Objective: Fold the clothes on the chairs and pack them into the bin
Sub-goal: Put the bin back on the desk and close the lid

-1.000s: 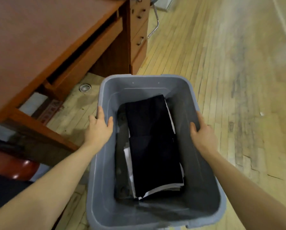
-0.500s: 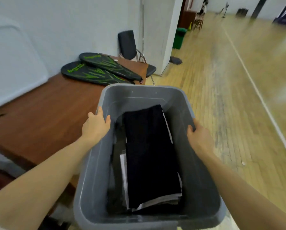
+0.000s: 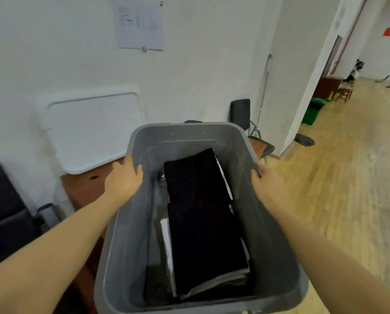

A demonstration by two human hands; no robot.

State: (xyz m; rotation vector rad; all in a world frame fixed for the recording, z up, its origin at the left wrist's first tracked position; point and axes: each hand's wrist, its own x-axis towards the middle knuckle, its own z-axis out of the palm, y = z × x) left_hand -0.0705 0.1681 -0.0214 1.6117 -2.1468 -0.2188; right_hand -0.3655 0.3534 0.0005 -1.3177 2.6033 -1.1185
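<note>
Both my hands are on the gray bin [image 3: 277, 225], one per long side. My left hand [image 3: 124, 180] grips the left rim: thumb hooked over the edge to the inside, other fingers wrapped down the outside wall, mostly out of sight. My right hand [image 3: 265, 182] grips the right rim the same way w/ fingertips curled over the lip near the far corner, palm against the outside. Neither hand is flat or slack; both are closed around the rim.

Inside the bin lies a stack of folded clothes [image 3: 203, 214]: a long black folded piece on top, running lengthwise from the far end toward me, w/ white and lighter layers showing at its edges underneath. The stack sits a bit right of center; dark gap along the left wall.

The brown wooden surface [image 3: 83, 186] shows left of the bin, below my left forearm; can't tell if the bin touches it. A white panel [image 3: 92, 130] leans against the wall behind that. A black chair [image 3: 241, 113] stands past the bin's far end, beside the wall corner. Wood floor [image 3: 348, 177] to the right.
</note>
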